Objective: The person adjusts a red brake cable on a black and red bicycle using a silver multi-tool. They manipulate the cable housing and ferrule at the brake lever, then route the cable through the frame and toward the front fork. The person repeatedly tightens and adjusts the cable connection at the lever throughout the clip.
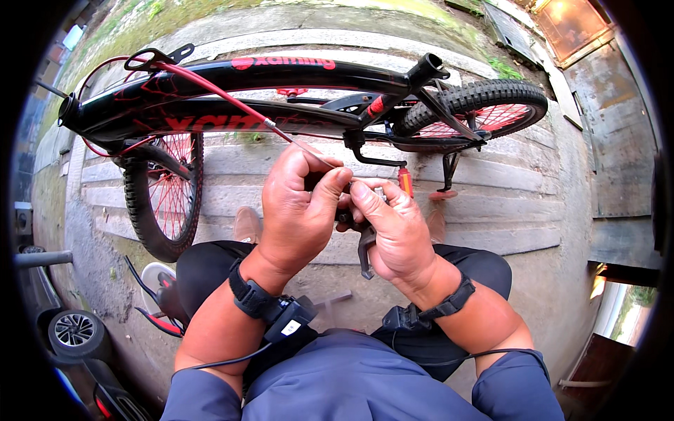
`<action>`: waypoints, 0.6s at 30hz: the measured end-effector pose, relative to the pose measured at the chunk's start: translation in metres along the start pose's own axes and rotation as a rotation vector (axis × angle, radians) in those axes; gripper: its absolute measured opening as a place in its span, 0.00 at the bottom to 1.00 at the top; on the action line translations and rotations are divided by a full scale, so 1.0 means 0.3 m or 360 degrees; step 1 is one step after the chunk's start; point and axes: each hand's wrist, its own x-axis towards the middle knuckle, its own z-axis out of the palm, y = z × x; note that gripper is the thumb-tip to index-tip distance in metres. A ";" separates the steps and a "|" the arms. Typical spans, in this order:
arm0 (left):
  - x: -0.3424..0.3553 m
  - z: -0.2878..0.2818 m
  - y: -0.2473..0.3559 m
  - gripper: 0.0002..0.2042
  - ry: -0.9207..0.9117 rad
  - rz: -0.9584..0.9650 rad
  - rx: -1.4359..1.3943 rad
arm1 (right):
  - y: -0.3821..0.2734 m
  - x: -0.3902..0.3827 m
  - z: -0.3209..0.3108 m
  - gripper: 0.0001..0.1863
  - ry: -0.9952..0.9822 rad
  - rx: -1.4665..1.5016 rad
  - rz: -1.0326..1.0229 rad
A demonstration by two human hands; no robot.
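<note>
My left hand (pixel 298 210) is closed, pinching the thin grey wire (pixel 309 153) that runs from a red cable housing (pixel 225 95) with a silver end fitting (pixel 269 123) on the bicycle. My right hand (pixel 393 235) is closed round a dark metal bicycle part (pixel 367 249), with a small silver piece at the fingers. My two thumbs almost meet at the wire's end, whose tip is hidden. The black bicycle frame (pixel 295 74) with red decals lies across just beyond my hands. Its crank (pixel 372 160) carries a red and yellow pedal (pixel 404 181) beside my right fingers.
The front wheel (pixel 161 210) is at left, the rear wheel (pixel 519 105) at back right. My knees frame the concrete slabs (pixel 505 214). A small black and red vehicle (pixel 161 312) stands lower left, near a car wheel (pixel 74 330). Metal panels (pixel 604 140) line the right.
</note>
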 end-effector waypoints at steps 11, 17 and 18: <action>0.019 -0.044 0.020 0.07 -0.0153 -0.0358 -0.0489 | -0.062 0.044 -0.012 0.15 0.0005 -0.0238 0.0075; 0.030 -0.088 0.022 0.09 -0.0211 -0.0551 -0.0668 | -0.058 0.050 -0.034 0.19 -0.0039 -0.0229 0.0128; 0.029 -0.086 0.014 0.09 -0.0240 -0.0531 -0.0650 | -0.056 0.051 -0.037 0.19 -0.0052 -0.0211 0.0128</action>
